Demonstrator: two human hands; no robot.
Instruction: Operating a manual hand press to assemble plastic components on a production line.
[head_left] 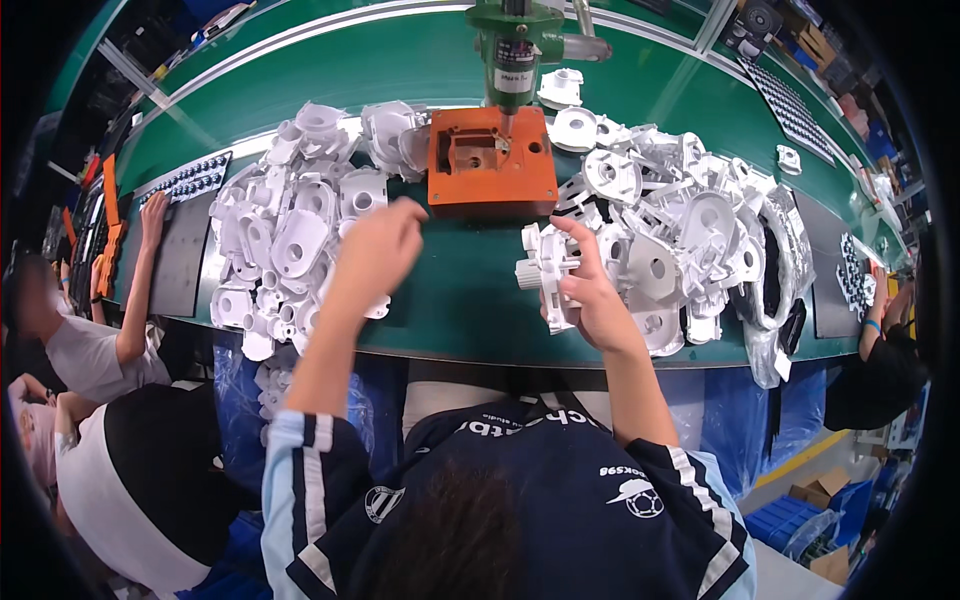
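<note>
My right hand (pixel 598 295) grips a white plastic housing part (pixel 550 275) with a ribbed round knob on its left side, held above the green bench in front of the orange fixture block (pixel 492 205). My left hand (pixel 380 255) hovers between the left pile of white plastic parts (pixel 300 240) and the block's left front corner. Its fingers are curled together, and whatever they may hold is hidden. Above the block stands a green press (pixel 515 50), its ram reaching down to the block's recess.
Another pile of white plastic parts (pixel 700 220) lies to the right, beside clear plastic bags (pixel 790 260). Dark trays of small parts (pixel 190 180) stand farther left and right. Other people work at both sides. A blue bin (pixel 800 525) sits at lower right.
</note>
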